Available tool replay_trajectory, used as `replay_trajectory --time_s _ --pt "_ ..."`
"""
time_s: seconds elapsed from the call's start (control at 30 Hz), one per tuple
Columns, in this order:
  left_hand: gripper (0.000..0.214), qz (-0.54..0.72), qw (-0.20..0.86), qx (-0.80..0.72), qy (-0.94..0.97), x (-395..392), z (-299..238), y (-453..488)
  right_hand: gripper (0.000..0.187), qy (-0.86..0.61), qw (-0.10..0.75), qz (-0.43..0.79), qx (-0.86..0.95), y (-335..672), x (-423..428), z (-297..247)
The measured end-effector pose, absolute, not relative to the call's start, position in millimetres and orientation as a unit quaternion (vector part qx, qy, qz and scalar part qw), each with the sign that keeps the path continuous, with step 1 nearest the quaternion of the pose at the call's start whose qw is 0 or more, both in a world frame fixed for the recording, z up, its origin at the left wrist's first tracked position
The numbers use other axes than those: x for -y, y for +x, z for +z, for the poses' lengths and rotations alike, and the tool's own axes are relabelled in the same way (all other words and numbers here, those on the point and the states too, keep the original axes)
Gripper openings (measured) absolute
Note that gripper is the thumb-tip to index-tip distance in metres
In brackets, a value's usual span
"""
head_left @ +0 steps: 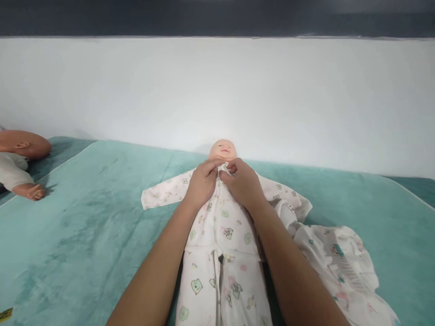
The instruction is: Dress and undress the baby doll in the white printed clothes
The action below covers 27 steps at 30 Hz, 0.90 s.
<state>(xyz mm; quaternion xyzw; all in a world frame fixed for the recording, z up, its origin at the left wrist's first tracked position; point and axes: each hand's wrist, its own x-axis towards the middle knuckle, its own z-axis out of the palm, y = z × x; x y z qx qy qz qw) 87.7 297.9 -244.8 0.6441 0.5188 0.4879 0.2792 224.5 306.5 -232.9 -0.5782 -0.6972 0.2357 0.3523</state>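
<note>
A baby doll point(223, 148) lies on its back, head toward the white wall, in a white printed baby shirt point(224, 222) with sleeves spread to both sides. At its neckline my left hand point(204, 179) pinches the shirt's front edge between thumb and fingers. My right hand point(240, 181) is closed on the other side of the same opening, thumb close to the left one. The fingertips partly hide the collar and whatever fastening is there. Matching printed pants point(200, 285) cover the lower part, between my forearms.
Another white printed garment point(343, 262) lies crumpled at the right. A second doll point(25, 147) in a white top lies at the far left. Beneath everything is a green plush cover point(91, 217), meeting a white wall point(217, 90) behind.
</note>
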Motion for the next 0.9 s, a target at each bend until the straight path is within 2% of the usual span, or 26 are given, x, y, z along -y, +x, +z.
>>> replay_trajectory --time_s 0.13,0.43,0.7,0.9 --pt "0.039 0.483 0.274 -0.522 0.647 -297.2 -244.5 87.5 0.011 -0.568 0.374 0.221 0.699 223.4 -310.1 -234.9" --pt "0.035 0.474 0.281 -0.54 0.636 -292.8 -240.5 87.9 0.013 -0.577 0.425 0.282 0.637 224.1 -311.7 -235.5" --pt "0.046 0.422 0.262 -0.536 0.682 -296.3 -238.9 86.1 0.015 -0.575 0.482 0.293 0.593 224.8 -311.9 -234.6" --pt "0.04 0.488 0.277 -0.524 0.64 -295.7 -243.9 86.5 0.012 -0.578 0.511 0.278 0.572 224.0 -311.5 -236.0"
